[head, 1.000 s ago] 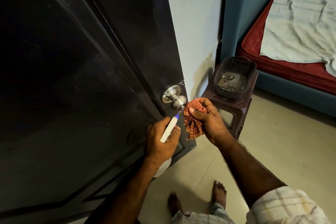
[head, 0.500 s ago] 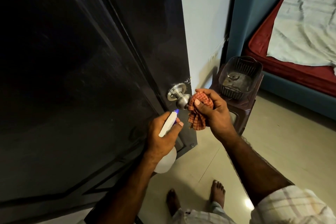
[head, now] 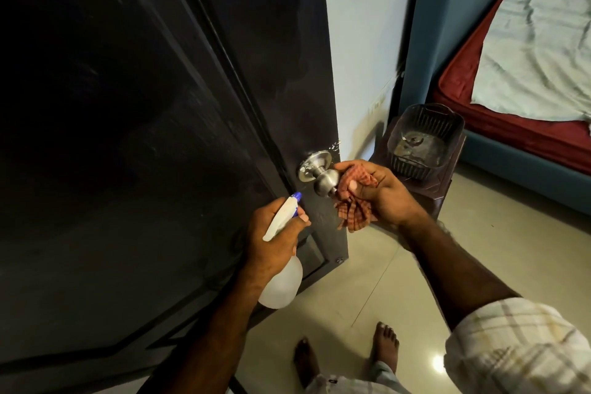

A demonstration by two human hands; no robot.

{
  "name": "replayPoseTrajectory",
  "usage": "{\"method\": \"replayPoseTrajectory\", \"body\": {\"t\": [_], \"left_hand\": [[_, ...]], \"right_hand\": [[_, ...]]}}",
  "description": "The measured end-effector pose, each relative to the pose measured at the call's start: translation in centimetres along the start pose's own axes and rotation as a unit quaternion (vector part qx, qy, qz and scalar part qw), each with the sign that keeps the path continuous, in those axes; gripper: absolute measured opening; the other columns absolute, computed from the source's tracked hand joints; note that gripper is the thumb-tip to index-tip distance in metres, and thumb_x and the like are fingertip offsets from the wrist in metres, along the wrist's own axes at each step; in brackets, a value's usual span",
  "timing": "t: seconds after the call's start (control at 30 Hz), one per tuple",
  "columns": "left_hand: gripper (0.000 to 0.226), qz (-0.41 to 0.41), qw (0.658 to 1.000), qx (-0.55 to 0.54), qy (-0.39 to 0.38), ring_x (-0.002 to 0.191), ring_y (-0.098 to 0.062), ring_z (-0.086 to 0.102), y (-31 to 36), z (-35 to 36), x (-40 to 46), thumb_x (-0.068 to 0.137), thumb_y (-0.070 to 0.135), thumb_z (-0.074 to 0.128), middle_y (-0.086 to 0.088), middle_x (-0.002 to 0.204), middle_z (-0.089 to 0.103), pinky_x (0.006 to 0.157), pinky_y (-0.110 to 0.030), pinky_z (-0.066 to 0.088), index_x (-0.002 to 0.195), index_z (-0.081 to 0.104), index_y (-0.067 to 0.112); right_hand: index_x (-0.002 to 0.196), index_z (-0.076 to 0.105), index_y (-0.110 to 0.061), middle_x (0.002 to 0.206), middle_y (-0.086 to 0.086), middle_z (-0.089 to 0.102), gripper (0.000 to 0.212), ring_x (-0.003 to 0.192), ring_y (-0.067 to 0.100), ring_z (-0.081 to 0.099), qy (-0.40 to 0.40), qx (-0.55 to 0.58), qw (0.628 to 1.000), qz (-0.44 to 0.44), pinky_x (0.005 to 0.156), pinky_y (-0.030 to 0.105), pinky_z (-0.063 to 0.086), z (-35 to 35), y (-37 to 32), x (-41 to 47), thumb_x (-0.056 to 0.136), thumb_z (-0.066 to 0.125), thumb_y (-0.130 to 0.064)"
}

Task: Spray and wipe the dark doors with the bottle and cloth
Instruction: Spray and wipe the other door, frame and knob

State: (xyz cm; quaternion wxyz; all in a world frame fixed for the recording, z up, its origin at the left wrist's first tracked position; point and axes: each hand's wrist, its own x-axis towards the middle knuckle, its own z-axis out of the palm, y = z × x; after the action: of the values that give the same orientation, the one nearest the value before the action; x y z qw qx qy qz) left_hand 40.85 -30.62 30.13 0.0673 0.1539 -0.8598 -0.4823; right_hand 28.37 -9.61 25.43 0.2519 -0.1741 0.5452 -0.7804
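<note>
A dark door [head: 134, 144] fills the left and middle of the head view, with a steel knob [head: 325, 181] near its right edge. White droplets speckle the knob's round plate and the door edge just above it. My left hand [head: 273, 238] grips a white spray bottle [head: 283, 281] by its neck, the blue nozzle pointing up toward the knob. My right hand [head: 383, 195] holds a bunched orange checked cloth [head: 353, 206] against the right side of the knob.
A dark plastic stool [head: 425, 198] carrying a dark slatted basket [head: 425, 141] stands right behind my right hand. A blue-framed bed [head: 511, 169] with a red mattress lies at the right. Pale tiled floor [head: 447, 265] and my bare feet are below.
My right hand has brought the cloth up from below the knob until it touches the knob's side. The left hand with the bottle has stayed below the knob.
</note>
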Motion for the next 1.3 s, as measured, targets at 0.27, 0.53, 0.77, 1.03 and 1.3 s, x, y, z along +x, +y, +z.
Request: {"method": "replayPoseTrajectory", "body": {"t": [0.27,0.53,0.77,1.03,1.3], "left_hand": [[0.014,0.003,0.998,-0.050,-0.022,0.046,-0.012,0.063,0.1,0.3,0.6,0.093,0.002,0.074,0.002,0.060,0.068,0.045,-0.019,0.049,0.084,0.075,0.013],[0.041,0.034,0.998,-0.047,-0.015,0.052,-0.001,0.067,0.4,0.4,1.0,0.091,-0.006,0.073,0.024,0.061,0.068,0.048,-0.008,0.048,0.078,0.064,0.031],[0.026,0.050,0.992,-0.112,0.017,0.044,-0.012,0.060,0.1,-0.4,0.5,0.095,-0.001,0.070,0.002,0.057,0.064,0.044,-0.017,0.048,0.076,0.070,0.016],[0.019,0.055,0.982,-0.177,0.040,0.055,-0.016,0.066,-1.1,-0.8,-0.6,0.090,0.016,0.079,-0.007,0.070,0.067,0.050,-0.017,0.050,0.094,0.072,-0.001],[0.045,0.026,0.972,-0.229,0.044,0.051,-0.021,0.064,-2.3,-1.9,-1.1,0.078,0.044,0.075,-0.010,0.074,0.073,0.050,-0.022,0.052,0.095,0.074,0.002]], "right_hand": [[0.131,0.061,-0.010,0.116,0.005,0.073,0.056,0.109,0.020,0.074,-0.026,-0.275,0.959,-0.065,0.088,0.032,0.064,1.5,-2.3,0.3,0.085,0.092,-0.011],[0.127,0.059,-0.020,0.108,-0.003,0.073,0.049,0.090,0.006,0.064,-0.028,-0.555,0.818,-0.149,0.082,0.019,0.055,1.4,-5.2,0.4,0.083,0.079,-0.010],[0.108,0.061,-0.025,0.108,0.003,0.070,0.047,0.088,0.009,0.072,0.172,-0.362,0.916,0.034,0.060,0.017,0.059,2.3,-4.5,-2.8,0.080,0.088,-0.050],[0.131,0.068,-0.046,0.121,-0.015,0.074,0.045,0.113,0.011,0.073,0.305,-0.278,0.903,-0.118,0.095,0.045,0.064,5.8,-6.0,-2.8,0.088,0.080,-0.054],[0.143,0.065,-0.016,0.152,0.015,0.046,0.054,0.135,0.031,0.051,0.221,-0.572,0.766,-0.194,0.106,0.044,0.054,9.0,-0.5,0.0,0.100,0.076,-0.047]]}}
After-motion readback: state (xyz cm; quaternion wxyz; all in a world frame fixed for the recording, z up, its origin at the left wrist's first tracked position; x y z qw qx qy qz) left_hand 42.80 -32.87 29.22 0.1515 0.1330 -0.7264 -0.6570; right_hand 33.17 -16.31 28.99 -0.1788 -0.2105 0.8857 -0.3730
